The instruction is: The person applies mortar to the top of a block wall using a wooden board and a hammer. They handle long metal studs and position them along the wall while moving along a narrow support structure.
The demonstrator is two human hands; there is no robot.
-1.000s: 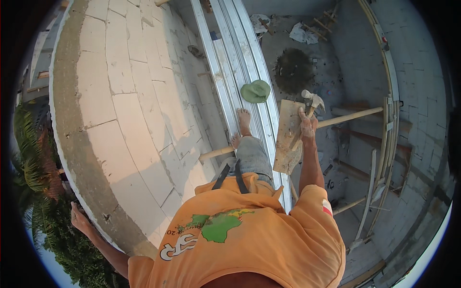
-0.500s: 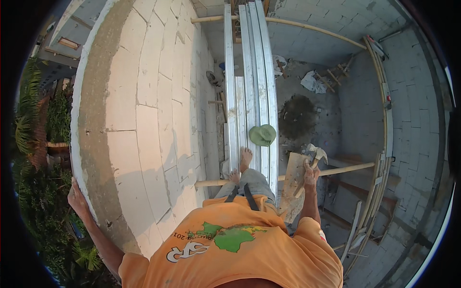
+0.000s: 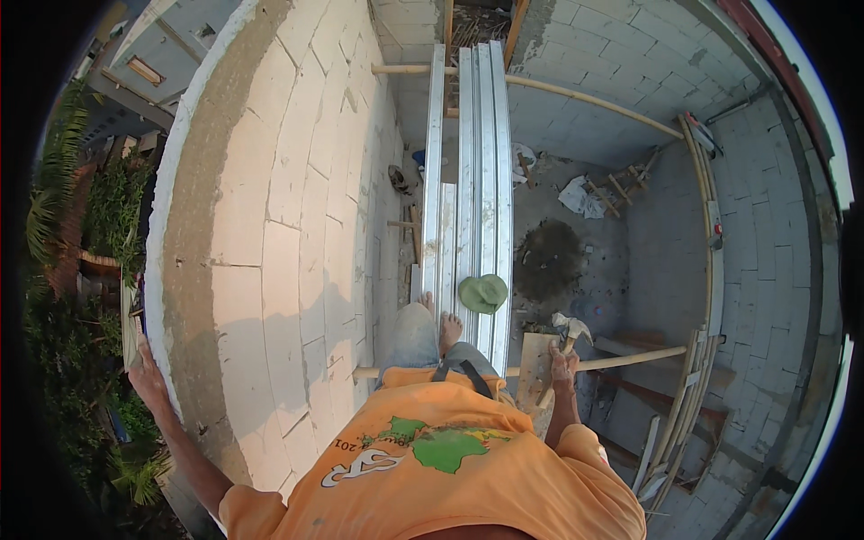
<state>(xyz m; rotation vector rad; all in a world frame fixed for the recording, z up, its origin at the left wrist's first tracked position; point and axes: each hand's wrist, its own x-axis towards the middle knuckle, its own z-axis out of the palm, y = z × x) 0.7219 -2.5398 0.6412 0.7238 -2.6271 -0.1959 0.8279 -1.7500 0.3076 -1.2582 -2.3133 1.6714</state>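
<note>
My right hand is closed round the handle of a claw hammer, its metal head standing up above my fingers. Right beside that hand is a worn wooden board; I cannot tell whether the hand touches it. Far to the left, my left hand lies against the outer edge of the block wall, fingers stretched along it and partly hard to see. My bare feet stand on long metal planks, and a green cloth hat lies on them just ahead of my feet.
Bamboo poles cross under the planks, with another pole farther off. Well below lies a floor with a dark heap and a white sack. Grey block walls rise on the right. Plants grow beyond the left wall.
My feet have shifted on the planks, the left one moving ahead of the right. The planks and hat sit lower in view. My right hand keeps the hammer; my left stays at the wall.
</note>
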